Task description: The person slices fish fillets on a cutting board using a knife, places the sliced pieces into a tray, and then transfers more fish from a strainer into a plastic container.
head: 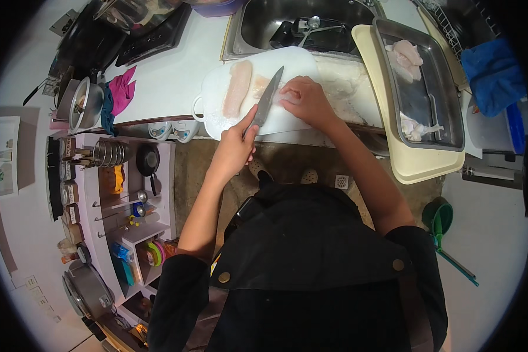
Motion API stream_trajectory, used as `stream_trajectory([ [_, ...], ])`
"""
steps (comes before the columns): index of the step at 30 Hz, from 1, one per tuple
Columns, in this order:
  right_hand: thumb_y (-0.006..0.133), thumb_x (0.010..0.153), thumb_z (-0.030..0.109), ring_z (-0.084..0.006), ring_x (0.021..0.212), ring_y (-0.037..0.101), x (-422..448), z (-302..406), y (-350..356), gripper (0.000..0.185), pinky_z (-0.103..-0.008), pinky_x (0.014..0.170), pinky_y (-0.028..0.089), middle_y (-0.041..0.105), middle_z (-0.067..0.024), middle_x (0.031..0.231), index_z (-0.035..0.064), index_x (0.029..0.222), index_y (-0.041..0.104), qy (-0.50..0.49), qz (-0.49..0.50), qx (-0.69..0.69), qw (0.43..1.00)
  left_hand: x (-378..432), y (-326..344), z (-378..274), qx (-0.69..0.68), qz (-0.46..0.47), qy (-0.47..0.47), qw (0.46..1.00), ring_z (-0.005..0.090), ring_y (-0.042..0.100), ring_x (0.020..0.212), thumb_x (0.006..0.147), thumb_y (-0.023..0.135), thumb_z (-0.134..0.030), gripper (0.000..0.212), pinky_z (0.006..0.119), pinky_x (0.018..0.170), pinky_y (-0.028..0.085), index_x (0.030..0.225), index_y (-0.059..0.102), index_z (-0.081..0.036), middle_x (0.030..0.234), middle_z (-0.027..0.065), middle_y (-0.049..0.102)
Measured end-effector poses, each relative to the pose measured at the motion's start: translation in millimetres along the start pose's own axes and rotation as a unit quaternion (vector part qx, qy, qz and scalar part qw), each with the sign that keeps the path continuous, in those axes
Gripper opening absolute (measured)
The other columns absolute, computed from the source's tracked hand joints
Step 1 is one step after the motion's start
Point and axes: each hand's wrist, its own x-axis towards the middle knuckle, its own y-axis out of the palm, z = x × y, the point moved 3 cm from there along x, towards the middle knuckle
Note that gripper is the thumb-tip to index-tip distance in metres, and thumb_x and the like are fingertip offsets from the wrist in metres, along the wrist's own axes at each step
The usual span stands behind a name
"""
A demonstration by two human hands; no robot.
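Observation:
My left hand grips the handle of a kitchen knife, its blade pointing away from me over a white plastic cutting board. With bent fingers, my right hand holds a small pale piece of raw meat or fish against the board, just right of the blade. A long pale raw fillet lies on the board's left part. Another pale piece lies between that fillet and the knife, partly hidden by the blade.
Behind the board is a steel sink holding utensils. At right, a metal tray with raw pieces rests on a cream tray. A pink cloth and a metal bowl are at left. A blue cloth hangs far right.

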Motion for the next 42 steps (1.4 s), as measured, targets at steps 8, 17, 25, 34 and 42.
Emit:
stream_trajectory([
  [8, 0.074, 0.07, 0.014, -0.0192, 0.07, 0.053, -2, -11, 4, 0.019, -0.0316, 0.065, 0.046, 0.061, -0.0069, 0.082, 0.0055, 0.086, 0.068, -0.032, -0.042, 0.01, 0.999, -26, 0, 10, 0.018, 0.001, -0.004, 1.0, 0.0085, 0.047, 0.045, 0.1, 0.048, -0.016, 0.047, 0.026, 0.045, 0.043, 0.146, 0.042, -0.019, 0.056, 0.0023, 0.051],
  [17, 0.073, 0.069, 0.015, -0.0271, 0.085, 0.06, 1, -9, 5, 0.019, -0.0354, 0.077, 0.049, 0.065, -0.0118, 0.093, 0.0047, 0.084, 0.067, -0.006, -0.017, 0.031, 0.999, 4, 10, 15, 0.087, -0.058, 0.079, 0.991, 0.0164, 0.049, 0.045, 0.099, 0.05, -0.014, 0.045, 0.032, 0.051, 0.045, 0.144, 0.045, -0.019, 0.056, 0.0112, 0.051],
  [25, 0.074, 0.07, 0.015, -0.023, 0.076, 0.059, 0, -15, 4, 0.02, -0.0324, 0.07, 0.05, 0.065, -0.0098, 0.092, 0.0044, 0.085, 0.067, -0.015, -0.027, 0.025, 0.999, -11, 14, 5, 0.101, -0.062, 0.083, 0.989, 0.0497, 0.055, 0.071, 0.095, 0.052, -0.008, 0.044, 0.038, 0.068, 0.05, 0.139, 0.048, -0.012, 0.071, 0.031, 0.057],
  [34, 0.075, 0.07, 0.016, -0.0198, 0.071, 0.056, 3, -14, 3, 0.02, -0.0313, 0.067, 0.048, 0.063, -0.0091, 0.086, 0.0045, 0.084, 0.066, -0.012, -0.004, 0.039, 0.999, 3, 20, 6, 0.113, -0.063, 0.079, 0.988, 0.049, 0.058, 0.079, 0.095, 0.052, -0.008, 0.047, 0.041, 0.071, 0.05, 0.141, 0.046, -0.013, 0.076, 0.0303, 0.06],
  [42, 0.075, 0.069, 0.016, -0.0185, 0.07, 0.056, 2, -16, 2, 0.02, -0.0311, 0.067, 0.048, 0.062, -0.0079, 0.083, 0.0058, 0.084, 0.067, 0.002, -0.005, 0.044, 0.999, -25, 25, 19, 0.103, -0.079, 0.106, 0.986, 0.0486, 0.058, 0.081, 0.094, 0.054, -0.008, 0.047, 0.049, 0.07, 0.047, 0.14, 0.046, -0.011, 0.078, 0.0323, 0.058],
])
